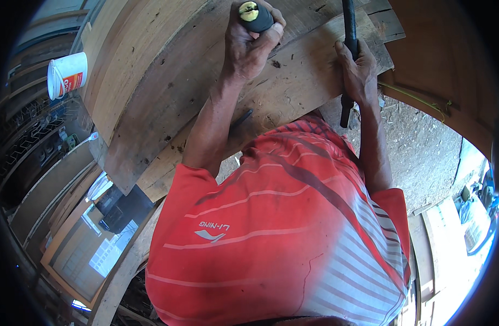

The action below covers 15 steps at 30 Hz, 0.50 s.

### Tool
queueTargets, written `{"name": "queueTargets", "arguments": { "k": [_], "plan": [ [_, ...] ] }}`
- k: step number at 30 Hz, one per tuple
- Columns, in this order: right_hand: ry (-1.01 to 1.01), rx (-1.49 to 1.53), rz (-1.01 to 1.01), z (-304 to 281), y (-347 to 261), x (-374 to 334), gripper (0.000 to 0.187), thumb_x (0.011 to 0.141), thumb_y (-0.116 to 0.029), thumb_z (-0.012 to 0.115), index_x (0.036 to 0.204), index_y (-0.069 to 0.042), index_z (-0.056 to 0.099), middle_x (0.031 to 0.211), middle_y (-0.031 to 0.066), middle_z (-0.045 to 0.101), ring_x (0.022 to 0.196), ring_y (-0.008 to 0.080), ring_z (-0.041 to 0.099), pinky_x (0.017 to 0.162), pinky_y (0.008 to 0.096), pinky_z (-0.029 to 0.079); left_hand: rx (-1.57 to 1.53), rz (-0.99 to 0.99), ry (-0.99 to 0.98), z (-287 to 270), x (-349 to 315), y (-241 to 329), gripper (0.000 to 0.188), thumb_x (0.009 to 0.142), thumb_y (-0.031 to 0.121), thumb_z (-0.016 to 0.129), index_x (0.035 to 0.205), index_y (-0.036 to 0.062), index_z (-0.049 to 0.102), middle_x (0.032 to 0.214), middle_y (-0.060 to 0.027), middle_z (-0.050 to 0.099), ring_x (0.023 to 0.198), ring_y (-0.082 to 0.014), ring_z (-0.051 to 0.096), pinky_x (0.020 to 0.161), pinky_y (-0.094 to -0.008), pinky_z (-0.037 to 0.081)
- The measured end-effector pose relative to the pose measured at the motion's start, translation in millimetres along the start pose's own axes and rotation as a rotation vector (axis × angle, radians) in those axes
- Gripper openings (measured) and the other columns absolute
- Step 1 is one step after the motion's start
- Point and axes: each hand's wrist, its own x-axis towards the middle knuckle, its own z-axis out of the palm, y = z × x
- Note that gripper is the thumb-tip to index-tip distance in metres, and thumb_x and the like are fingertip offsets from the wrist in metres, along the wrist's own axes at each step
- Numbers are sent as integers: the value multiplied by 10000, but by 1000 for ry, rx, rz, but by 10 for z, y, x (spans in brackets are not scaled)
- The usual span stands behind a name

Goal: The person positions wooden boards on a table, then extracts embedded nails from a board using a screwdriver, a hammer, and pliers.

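My left hand [248,51] is closed around a thick, dark cylinder [258,20] above the wooden boards. Its round end is pale yellow with a dark split, and the rest of it is hidden, so its kind is unclear. Over the right end of the boards, my right hand [360,70] grips a long, dark bar [349,22]. The bar sticks out above and below the fist; its far end runs out of view. A short, dark, slim piece [242,118] lies on the near board [293,89], by my left forearm.
A white bucket [70,73] with an orange label stands left of the boards. Dark chips dot the wood. Beyond my right hand is a brown curved panel [439,65] with a thin green strand [418,98]. Rough grey floor [412,136] shows below it.
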Motion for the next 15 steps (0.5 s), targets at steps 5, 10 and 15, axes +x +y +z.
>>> {"name": "queueTargets", "arguments": {
  "k": [5, 10, 15],
  "plan": [
    [3, -1, 11, -3, -9, 0, 452, 992, -464, 677, 993, -14, 630, 745, 92, 613, 721, 187, 594, 694, 379, 489, -194, -141, 146, 21, 54, -10, 293, 938, 31, 627, 1189, 100, 493, 984, -68, 642, 880, -126, 603, 844, -361, 526],
    [2, 7, 4, -15, -69, -14, 444, 996, -455, 675, 991, -14, 630, 751, 94, 617, 725, 187, 596, 697, 381, 489, -477, -250, 204, -127, 122, -129, 291, 940, 72, 671, 1178, 144, 519, 933, -42, 611, 851, -119, 591, 856, -378, 508],
    [-6, 5, 20, -16, -101, -10, 429, 997, -438, 679, 996, -11, 632, 754, 88, 615, 728, 177, 595, 693, 371, 487, -587, -325, 267, -181, 133, -181, 236, 952, 64, 659, 1141, 143, 542, 912, -36, 608, 815, -113, 575, 800, -364, 507]
  ]
}}
